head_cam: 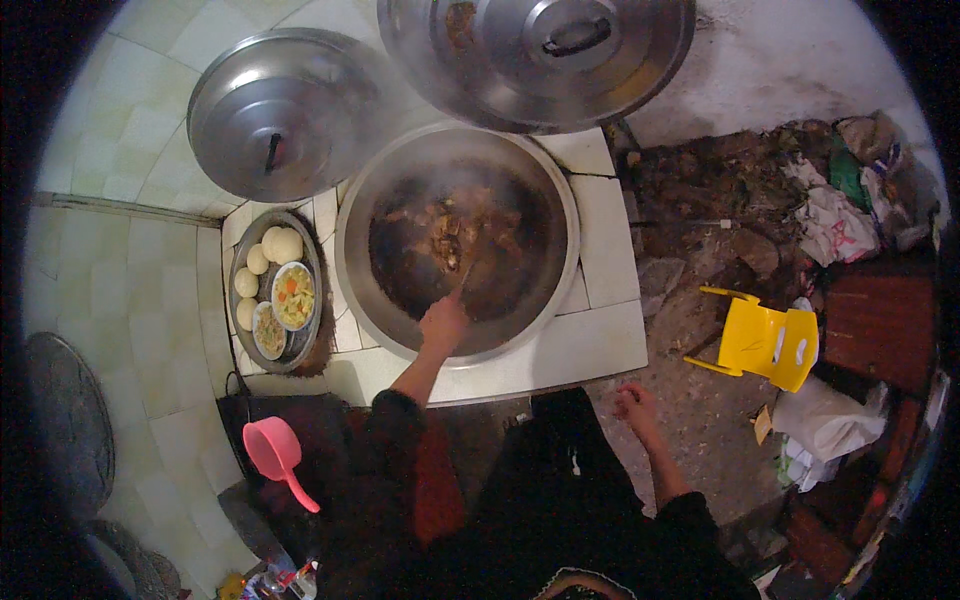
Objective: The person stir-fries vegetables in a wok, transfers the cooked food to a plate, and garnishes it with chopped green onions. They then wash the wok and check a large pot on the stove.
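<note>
My left hand [443,327] is closed on the handle of a cooking utensil [469,276], over the near part of a large round wok [571,247] set in a white-tiled stove. The utensil's far end is hidden among dark, steaming food [448,232] in brown liquid. Away from the wok, my right hand [635,405] hangs beyond the stove's near right corner, its fingers loosely curled and holding nothing that I can see. Left of the wok, an oval metal tray [318,300] carries several pale round buns [283,245] and two bowls of food, one with yellow and orange pieces [293,295].
Two large metal lids, one [285,97] at the upper left and one [495,67] at the top, lean behind the wok. A pink plastic dipper [274,448] lies at the lower left. On the floor to the right stands a yellow plastic chair [757,337], near bags and debris.
</note>
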